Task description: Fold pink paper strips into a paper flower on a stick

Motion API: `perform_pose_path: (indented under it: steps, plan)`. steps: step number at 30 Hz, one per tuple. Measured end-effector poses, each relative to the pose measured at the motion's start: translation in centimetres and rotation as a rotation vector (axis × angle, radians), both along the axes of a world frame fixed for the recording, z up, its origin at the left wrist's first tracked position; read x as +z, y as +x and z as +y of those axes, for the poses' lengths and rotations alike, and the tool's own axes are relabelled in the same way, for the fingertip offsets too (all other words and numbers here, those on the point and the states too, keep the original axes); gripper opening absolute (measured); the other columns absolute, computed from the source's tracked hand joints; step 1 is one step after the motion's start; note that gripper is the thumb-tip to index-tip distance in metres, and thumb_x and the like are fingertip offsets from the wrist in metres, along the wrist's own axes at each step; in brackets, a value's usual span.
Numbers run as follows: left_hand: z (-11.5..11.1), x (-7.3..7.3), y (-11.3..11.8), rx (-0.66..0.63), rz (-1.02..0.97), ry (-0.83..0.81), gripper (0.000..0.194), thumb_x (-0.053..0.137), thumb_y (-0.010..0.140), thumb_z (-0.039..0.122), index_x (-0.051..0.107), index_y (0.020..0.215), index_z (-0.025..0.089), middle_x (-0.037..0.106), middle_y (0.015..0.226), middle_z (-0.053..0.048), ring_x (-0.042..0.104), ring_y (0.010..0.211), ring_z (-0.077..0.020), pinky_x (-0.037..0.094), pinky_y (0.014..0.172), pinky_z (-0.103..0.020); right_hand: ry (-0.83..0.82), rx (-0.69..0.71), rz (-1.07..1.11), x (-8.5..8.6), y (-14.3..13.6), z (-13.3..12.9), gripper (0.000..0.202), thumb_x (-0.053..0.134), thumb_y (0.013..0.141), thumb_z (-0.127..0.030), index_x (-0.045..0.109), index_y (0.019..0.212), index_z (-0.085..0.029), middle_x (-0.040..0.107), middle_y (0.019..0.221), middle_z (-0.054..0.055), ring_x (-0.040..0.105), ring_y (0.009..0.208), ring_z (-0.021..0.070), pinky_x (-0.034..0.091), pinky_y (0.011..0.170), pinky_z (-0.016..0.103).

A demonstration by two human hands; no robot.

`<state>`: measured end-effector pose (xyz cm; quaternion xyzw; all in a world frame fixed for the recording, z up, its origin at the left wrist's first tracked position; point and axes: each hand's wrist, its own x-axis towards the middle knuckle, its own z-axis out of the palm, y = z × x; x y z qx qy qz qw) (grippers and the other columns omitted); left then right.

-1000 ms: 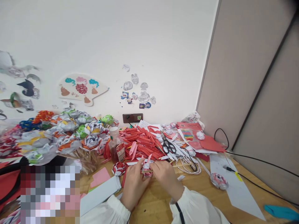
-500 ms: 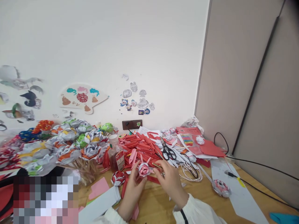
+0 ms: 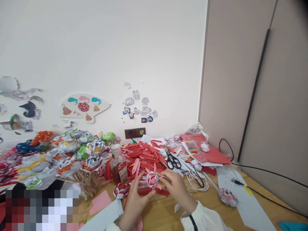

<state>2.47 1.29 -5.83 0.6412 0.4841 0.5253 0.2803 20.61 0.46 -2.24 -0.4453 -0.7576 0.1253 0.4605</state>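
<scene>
In the head view, I see the pink paper rose (image 3: 152, 179) held up over the table, to the near left of the black-handled scissors (image 3: 172, 161). The left hand (image 3: 138, 197) curves around it, fingers at its side and thumb beneath, a loose cradle that probably spares the petals from crushing. The right hand (image 3: 178, 187), just nearer than the scissors, has its fingers pinched together on what looks like a thin stick (image 3: 164, 176); its grip seems to steady the bloom so the folded centre faces the person.

Folded red paper strips (image 3: 144, 155) heap up left of the scissors, presumably within easy reach. Right of the scissors, and nearer, a pearl bead string (image 3: 196, 189) lies coiled. Farther left of them stand a bottle (image 3: 115, 162) and a bunch of paper flowers (image 3: 92, 147), gathered by their sticks, likely so that the heads stay off the tabletop. A finished-looking red-and-white rose (image 3: 121, 190) rests nearer, left of the scissors.
</scene>
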Motion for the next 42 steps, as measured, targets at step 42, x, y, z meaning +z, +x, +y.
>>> perform_pose_path:
  steps: [42]
  plan:
    - [-1.3, 1.5, -0.7, 0.15, 0.714, 0.499, 0.045, 0.066, 0.066, 0.027, 0.055, 0.109, 0.022, 0.067, 0.082, -0.005, 0.059, 0.077, -0.0228, 0.038, 0.077, -0.039, 0.316, -0.146, -0.311, -1.7, -2.5, -1.3, 0.028, 0.043, 0.085, -0.012, 0.056, 0.108, -0.021, 0.059, 0.08, 0.004, 0.051, 0.074, 0.0189, 0.04, 0.064, 0.029]
